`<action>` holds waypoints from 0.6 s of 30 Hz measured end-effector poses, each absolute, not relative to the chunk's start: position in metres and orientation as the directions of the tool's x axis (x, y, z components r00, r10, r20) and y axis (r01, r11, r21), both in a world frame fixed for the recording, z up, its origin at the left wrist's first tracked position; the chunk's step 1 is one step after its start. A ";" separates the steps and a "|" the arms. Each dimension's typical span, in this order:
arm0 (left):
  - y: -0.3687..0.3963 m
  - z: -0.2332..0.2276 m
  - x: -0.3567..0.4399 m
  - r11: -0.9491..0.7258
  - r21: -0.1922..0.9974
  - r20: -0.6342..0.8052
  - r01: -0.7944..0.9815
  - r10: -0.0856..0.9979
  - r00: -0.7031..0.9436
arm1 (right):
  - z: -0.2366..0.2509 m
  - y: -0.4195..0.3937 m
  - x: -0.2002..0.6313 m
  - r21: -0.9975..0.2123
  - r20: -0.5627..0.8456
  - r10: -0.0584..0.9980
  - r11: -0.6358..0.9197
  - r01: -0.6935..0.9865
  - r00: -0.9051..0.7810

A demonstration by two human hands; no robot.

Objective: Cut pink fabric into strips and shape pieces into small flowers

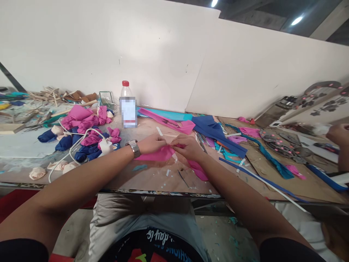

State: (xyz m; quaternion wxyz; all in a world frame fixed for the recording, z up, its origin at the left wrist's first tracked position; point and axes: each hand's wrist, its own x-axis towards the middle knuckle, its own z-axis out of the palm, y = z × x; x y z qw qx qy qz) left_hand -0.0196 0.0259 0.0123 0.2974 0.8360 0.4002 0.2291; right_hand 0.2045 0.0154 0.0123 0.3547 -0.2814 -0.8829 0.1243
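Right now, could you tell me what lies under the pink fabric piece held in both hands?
The pink fabric piece rests on the brown worktable, pinched by the left hand and right hand. Anything beneath it is covered.

A red-capped bottle (pixel 128 105) stands beside fabric scraps (pixel 81 120).

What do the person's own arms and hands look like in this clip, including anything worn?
Both arms are bare from the upper arm down, with short black sleeves just visible at the frame's bottom corners. The left hand has a silver metal-link wristwatch at its wrist. The right hand wears nothing: no gloves, rings or bands visible.
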 end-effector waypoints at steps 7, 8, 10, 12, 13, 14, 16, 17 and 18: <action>0.028 0.013 -0.020 -0.455 0.767 0.101 0.452 0.782 0.616 | 0.012 0.014 0.206 -0.413 0.527 0.625 0.780 0.469 -0.575; 0.028 0.012 -0.021 -0.460 0.766 0.109 0.449 0.782 0.614 | 0.012 0.014 0.206 -0.408 0.528 0.628 0.778 0.478 -0.571; 0.028 0.012 -0.020 -0.483 0.758 0.139 0.440 0.777 0.614 | 0.013 0.014 0.206 -0.397 0.532 0.633 0.774 0.494 -0.563; 0.027 0.012 -0.020 -0.510 0.745 0.173 0.431 0.771 0.613 | 0.013 0.015 0.206 -0.392 0.538 0.635 0.771 0.502 -0.555; 0.027 0.012 -0.019 -0.520 0.739 0.187 0.428 0.769 0.611 | 0.013 0.015 0.205 -0.390 0.542 0.634 0.771 0.503 -0.552; 0.026 0.013 -0.019 -0.527 0.735 0.197 0.426 0.768 0.609 | 0.013 0.015 0.205 -0.388 0.545 0.632 0.773 0.503 -0.551; 0.024 0.014 -0.019 -0.530 0.735 0.205 0.423 0.769 0.606 | 0.013 0.016 0.205 -0.379 0.554 0.621 0.781 0.496 -0.554; 0.024 0.015 -0.019 -0.529 0.737 0.205 0.421 0.768 0.607 | 0.013 0.016 0.205 -0.373 0.559 0.614 0.787 0.492 -0.558; 0.024 0.015 -0.019 -0.530 0.738 0.206 0.419 0.767 0.607 | 0.012 0.016 0.205 -0.370 0.562 0.609 0.790 0.488 -0.560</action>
